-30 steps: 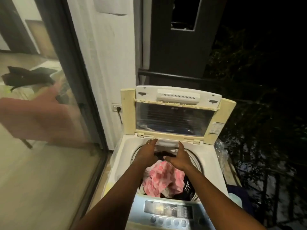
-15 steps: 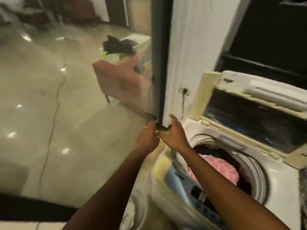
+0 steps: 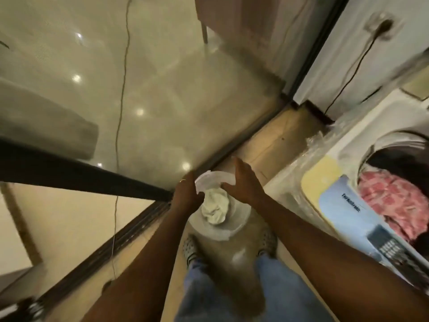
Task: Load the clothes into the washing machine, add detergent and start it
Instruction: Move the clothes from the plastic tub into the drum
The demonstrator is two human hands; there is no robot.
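A pale bucket (image 3: 220, 234) stands on the floor between my feet, with a crumpled white cloth (image 3: 216, 208) in it. My left hand (image 3: 185, 196) is at the bucket's left rim, its fingers curled down out of sight. Over the right side of the rim, my right hand (image 3: 243, 184) is spread flat with the thumb beside the cloth. The top-loading washing machine (image 3: 348, 159) is at the right, its drum showing pink patterned clothes (image 3: 399, 201) on dark ones. Its blue control panel (image 3: 362, 219) faces me.
A sliding glass door with a dark frame (image 3: 308, 56) and floor track (image 3: 130, 233) runs along my left. A black cord hangs from a wall socket (image 3: 380, 26) behind the machine. Clear plastic wrap (image 3: 308, 154) covers the machine's side. My shoes (image 3: 190, 247) flank the bucket.
My view has swung down and left from the machine to the floor. Both hands have dropped from the door frame's height to the bucket with the white cloth.
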